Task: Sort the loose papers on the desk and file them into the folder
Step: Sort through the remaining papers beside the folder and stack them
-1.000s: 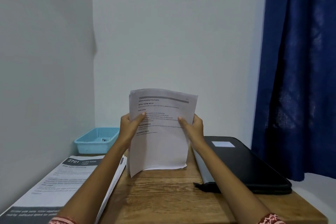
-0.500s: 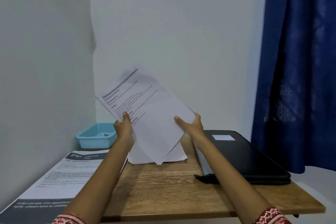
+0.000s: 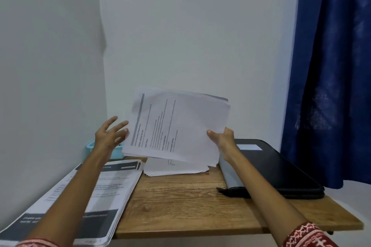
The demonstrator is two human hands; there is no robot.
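My right hand [image 3: 222, 138] pinches the right edge of a thin sheaf of printed papers [image 3: 180, 126], held sideways in the air above the desk with its text running vertically. My left hand [image 3: 109, 136] hovers just left of the sheaf with fingers spread, holding nothing. Below the sheaf a small pile of white papers [image 3: 176, 168] lies on the wooden desk [image 3: 180, 202]. A larger stack of printed sheets with dark headers [image 3: 112, 190] lies at the left, partly under my left forearm. The black folder [image 3: 281, 170] lies closed at the right.
A light blue plastic basket [image 3: 90, 147] stands at the back left against the wall, mostly hidden by my left hand. White walls close in the left and back. A dark blue curtain [image 3: 331, 66] hangs at the right, beyond the desk's edge.
The sheaf has turned from upright to sideways and moved right. My left hand has let go of it and opened; my right hand alone holds it now.
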